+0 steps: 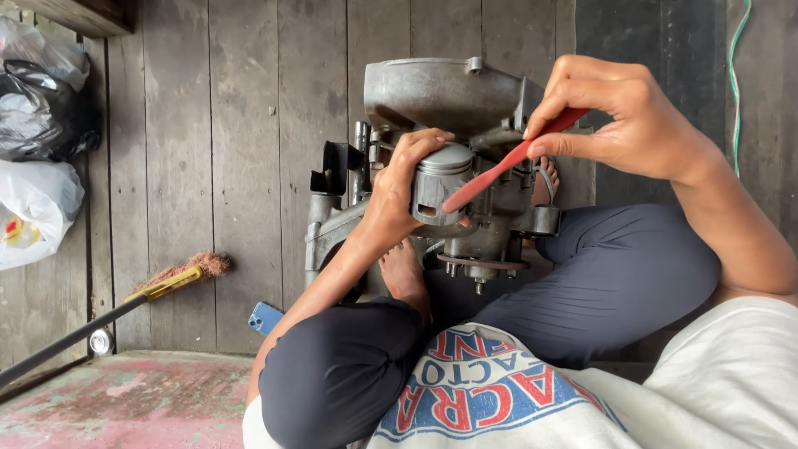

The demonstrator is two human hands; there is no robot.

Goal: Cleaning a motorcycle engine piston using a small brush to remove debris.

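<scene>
The left hand [399,187] reaches forward from a bent arm, fingers curled round and thumb wrapped, closed in a firm grasp. The right hand [619,116] is raised higher, wrist cocked, thumb and fingertips [540,126] pinched together, the forearm angling back toward the body.

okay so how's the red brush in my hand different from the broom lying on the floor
The red brush is held in the right hand, raised against the piston that the left hand grips; the broom lies untouched on the plank floor. The brush is all red and short; the broom has a long black handle, a yellow collar and brownish bristles. Both lie slanted in the view.
</scene>
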